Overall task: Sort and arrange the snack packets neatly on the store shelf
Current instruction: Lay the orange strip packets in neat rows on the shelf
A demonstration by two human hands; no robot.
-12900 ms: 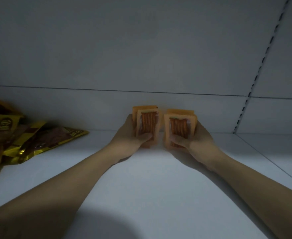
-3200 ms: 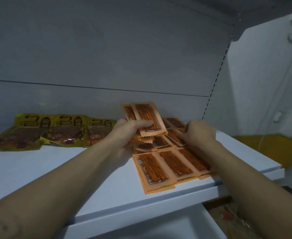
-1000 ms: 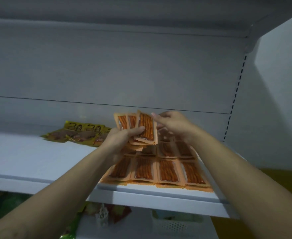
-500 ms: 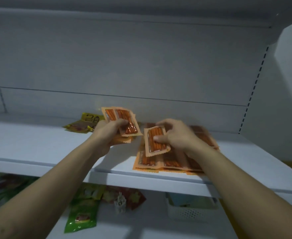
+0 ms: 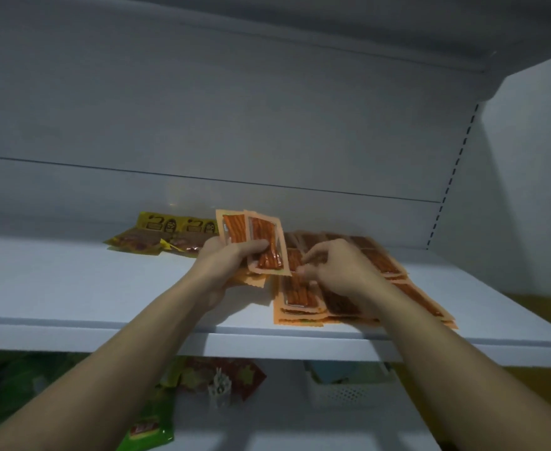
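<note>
Orange plastic snack packets [image 5: 300, 292] lie in overlapping rows on the white metal shelf [image 5: 72, 288], long axes running front to back, toward twelve o'clock. The left hand [image 5: 231, 258] clutches a fanned bunch of them [image 5: 254, 242] upright, tilted slightly toward one o'clock. The right hand [image 5: 336, 268] pinches a packet over the rows, at three o'clock from the left. The front packets reach the shelf lip; a nudge could push them off. Yellow foil pouches [image 5: 166, 236] sit at ten o'clock.
</note>
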